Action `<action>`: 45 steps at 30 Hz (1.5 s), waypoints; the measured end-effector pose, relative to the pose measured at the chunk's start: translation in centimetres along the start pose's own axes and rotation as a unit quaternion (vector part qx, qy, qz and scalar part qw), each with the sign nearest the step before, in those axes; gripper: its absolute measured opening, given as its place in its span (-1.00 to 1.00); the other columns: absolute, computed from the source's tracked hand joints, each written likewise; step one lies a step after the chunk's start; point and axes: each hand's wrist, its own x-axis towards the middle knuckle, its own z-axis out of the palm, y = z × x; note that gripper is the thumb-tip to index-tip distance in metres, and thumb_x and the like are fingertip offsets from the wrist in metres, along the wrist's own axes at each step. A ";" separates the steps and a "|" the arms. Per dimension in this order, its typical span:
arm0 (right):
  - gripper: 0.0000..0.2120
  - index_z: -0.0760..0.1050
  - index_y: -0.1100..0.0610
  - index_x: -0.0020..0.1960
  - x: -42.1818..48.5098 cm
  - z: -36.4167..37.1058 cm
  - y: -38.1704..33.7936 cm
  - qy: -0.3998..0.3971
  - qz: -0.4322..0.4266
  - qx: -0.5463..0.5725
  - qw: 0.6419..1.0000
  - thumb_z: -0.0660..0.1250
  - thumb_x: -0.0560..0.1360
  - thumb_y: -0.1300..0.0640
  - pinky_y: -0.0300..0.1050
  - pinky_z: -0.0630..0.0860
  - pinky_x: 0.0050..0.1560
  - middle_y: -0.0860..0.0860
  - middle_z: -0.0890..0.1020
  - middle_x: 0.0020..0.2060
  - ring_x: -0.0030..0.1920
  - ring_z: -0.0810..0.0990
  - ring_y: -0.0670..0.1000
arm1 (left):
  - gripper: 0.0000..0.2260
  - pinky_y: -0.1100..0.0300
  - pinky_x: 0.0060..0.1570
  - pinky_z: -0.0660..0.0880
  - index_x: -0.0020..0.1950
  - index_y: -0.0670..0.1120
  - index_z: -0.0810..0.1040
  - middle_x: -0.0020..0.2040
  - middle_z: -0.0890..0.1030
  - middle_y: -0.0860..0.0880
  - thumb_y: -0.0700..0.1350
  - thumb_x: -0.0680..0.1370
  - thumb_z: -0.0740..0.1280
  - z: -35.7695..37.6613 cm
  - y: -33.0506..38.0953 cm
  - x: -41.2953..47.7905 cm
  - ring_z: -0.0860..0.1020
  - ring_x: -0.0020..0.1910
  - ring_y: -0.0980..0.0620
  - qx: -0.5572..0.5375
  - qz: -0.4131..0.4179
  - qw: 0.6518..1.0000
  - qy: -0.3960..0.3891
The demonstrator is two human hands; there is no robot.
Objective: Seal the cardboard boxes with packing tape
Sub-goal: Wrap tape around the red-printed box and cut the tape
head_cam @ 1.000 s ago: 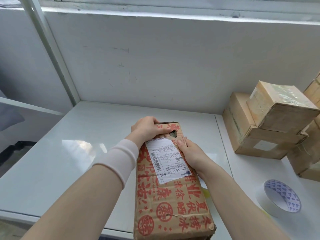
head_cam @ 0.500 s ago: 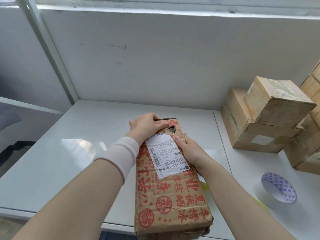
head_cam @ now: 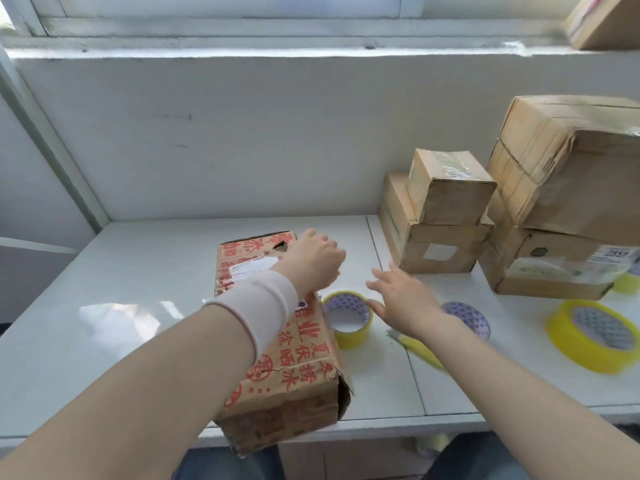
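A long cardboard box with red print (head_cam: pixel 294 355) lies on the white table (head_cam: pixel 104 306), its near end hanging over the front edge. My left hand (head_cam: pixel 313 261), with a white wristband, grips the box's far right edge, fingers curled over its side. A small yellow tape roll (head_cam: pixel 348 320) lies flat just right of the box. My right hand (head_cam: pixel 401 299) hovers open beside that roll, fingers spread, its thumb at the roll's right rim. A second roll with a patterned core (head_cam: pixel 471 317) lies partly hidden behind my right wrist.
A large yellow tape roll (head_cam: pixel 594 336) lies at the right. Taped brown boxes are stacked against the wall: a small pair (head_cam: pixel 436 244) and a taller stack (head_cam: pixel 568 168). A yellow tool (head_cam: pixel 420 349) lies under my right forearm. A window sill runs above.
My right hand let go of the printed box and moved right to the small yellow tape roll. The view swung right, and the box now lies more to the left.
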 end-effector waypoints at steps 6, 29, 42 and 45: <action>-0.55 0.41 -0.01 0.36 -2.4 3.3 -1.6 -0.008 -0.063 0.066 0.996 0.22 0.53 -0.15 -0.05 0.18 0.39 -0.06 0.25 0.47 0.52 0.02 0.04 | -0.67 0.06 0.20 0.29 0.33 -0.03 0.43 0.28 0.51 -0.05 0.04 0.62 0.14 0.4 2.8 -0.2 0.43 0.27 -0.08 0.006 -0.014 0.998 -0.062; -0.87 0.55 0.15 -0.09 -5.3 0.2 2.6 0.164 0.022 0.557 0.814 0.41 0.43 0.33 -0.26 0.52 0.11 0.03 0.63 0.01 0.08 0.62 0.02 | -0.72 0.42 -0.04 0.38 0.23 -0.02 0.51 0.13 0.58 0.06 0.07 0.59 0.23 -2.8 2.2 -1.6 0.52 0.06 0.17 -0.585 -0.122 0.802 0.005; -0.89 0.48 0.10 -0.15 -5.7 -2.3 -3.4 0.204 -0.043 0.460 0.863 0.39 0.46 0.09 -0.46 0.15 0.25 -0.36 0.44 0.01 0.27 0.28 -0.33 | -0.90 0.52 -0.27 0.35 -0.17 -0.02 0.51 -0.29 0.55 0.12 -0.13 0.52 0.38 -3.6 0.0 -6.5 0.47 -0.32 0.34 -0.523 -0.166 0.796 0.254; -0.82 0.39 0.06 -0.24 -5.9 -3.8 -5.7 0.226 -0.081 0.467 0.851 0.33 0.51 0.10 -0.36 0.37 0.09 -0.19 0.49 -0.37 -0.12 0.52 -0.17 | -0.90 0.51 -0.30 0.35 -0.19 -0.01 0.53 -0.33 0.56 0.10 -0.13 0.50 0.40 -4.9 -1.2 -7.7 0.47 -0.34 0.31 -0.504 -0.183 0.797 0.279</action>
